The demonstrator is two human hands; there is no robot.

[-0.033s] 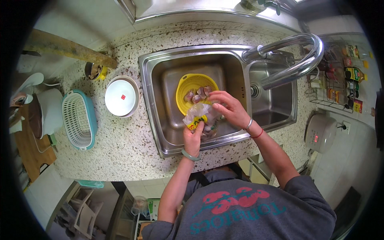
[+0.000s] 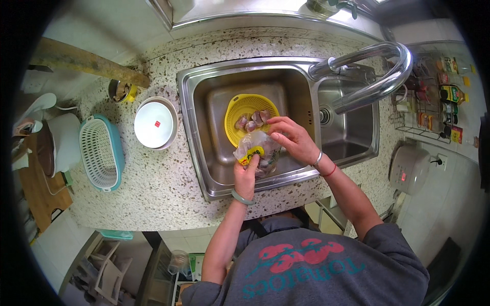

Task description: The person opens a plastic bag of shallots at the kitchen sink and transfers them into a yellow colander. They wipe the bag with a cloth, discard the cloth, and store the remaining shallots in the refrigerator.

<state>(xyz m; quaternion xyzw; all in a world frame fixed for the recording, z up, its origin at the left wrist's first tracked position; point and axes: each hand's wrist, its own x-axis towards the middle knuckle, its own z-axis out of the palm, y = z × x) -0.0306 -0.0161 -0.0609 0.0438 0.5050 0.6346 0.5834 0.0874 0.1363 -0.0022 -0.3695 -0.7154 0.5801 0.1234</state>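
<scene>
My left hand [image 2: 246,175] grips a clear plastic bag [image 2: 268,148] with a yellow label, thumb pressed on its near side. Several pinkish-purple lumps show through the film. At the bag's upper right side is my right hand [image 2: 297,143], its fingers reaching over and its thumb apart from them; I see nothing held in it. Just beyond the bag, a yellow colander [image 2: 236,109] rests in the larger sink basin, and several pinkish-purple and whitish pieces [image 2: 251,123] lie in it. The bag hides the colander's near edge.
The steel sink [image 2: 214,168] has a smaller basin on the right, with a chrome faucet [image 2: 375,97] arching above. On the left counter stand stacked white bowls [image 2: 153,132], a teal-and-white basket [image 2: 99,153] and a small yellow-handled pot [image 2: 122,92]. A spice rack [image 2: 423,125] hangs at right.
The plastic bag's film has shifted slightly between my hands. Both hands keep nearly the same places, and the pieces in the colander have not moved.
</scene>
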